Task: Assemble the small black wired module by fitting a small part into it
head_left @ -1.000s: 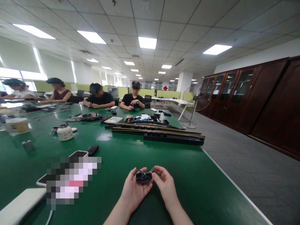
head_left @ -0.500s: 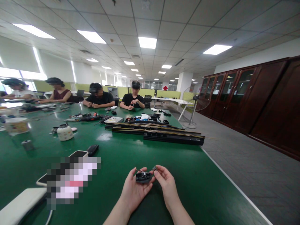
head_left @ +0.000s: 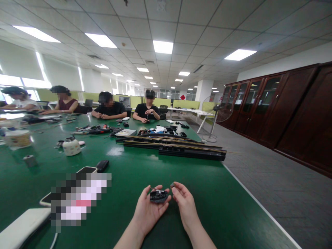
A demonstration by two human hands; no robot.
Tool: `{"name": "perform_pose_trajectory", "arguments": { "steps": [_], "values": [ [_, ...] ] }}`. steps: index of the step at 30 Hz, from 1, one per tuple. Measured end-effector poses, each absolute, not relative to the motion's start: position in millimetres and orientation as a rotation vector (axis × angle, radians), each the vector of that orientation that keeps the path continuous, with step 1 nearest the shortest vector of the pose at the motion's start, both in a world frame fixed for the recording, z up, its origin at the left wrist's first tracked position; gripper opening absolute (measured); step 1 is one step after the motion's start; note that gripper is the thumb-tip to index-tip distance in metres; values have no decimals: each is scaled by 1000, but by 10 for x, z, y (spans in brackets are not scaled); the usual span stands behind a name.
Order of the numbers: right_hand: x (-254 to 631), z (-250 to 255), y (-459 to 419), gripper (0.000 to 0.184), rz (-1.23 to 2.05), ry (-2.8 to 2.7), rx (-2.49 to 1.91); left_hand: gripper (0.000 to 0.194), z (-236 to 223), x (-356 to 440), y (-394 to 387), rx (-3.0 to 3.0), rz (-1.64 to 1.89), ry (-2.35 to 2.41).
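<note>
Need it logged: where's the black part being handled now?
Low centre in the head view, the black part sits in the left hand, left of the right hand.

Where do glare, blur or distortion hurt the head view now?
Head view throughout: pale glare patches on the green table; stretching and softness at the left edge, around the white tub; the black part in the left hand shows dark, its fine details too small to read.

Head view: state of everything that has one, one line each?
Black housing: held, open side up, inner parts exposed
Small grey piece: held between fingertips
Left grip: cradling black housing
Right grip: pinching small grey piece
White jar: upright, lid state unclear
Fan: upright, spinning or not unclear
Cabinet doors: shut
Ceiling lights: lit
</note>
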State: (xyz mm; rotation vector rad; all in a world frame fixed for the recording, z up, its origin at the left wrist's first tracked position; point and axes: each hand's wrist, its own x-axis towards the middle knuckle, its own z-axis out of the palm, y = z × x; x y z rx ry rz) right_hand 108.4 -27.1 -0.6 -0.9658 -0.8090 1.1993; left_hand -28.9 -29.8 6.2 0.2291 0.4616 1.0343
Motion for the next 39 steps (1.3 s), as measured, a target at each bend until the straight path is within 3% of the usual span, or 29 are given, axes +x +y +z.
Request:
{"name": "perform_pose_trajectory", "arguments": {
  "steps": [39],
  "values": [
    [1095, 73, -315, 29, 1361, -610, -907, 29, 61, -268, -300, 229, 1041, 482]
  ]
}}
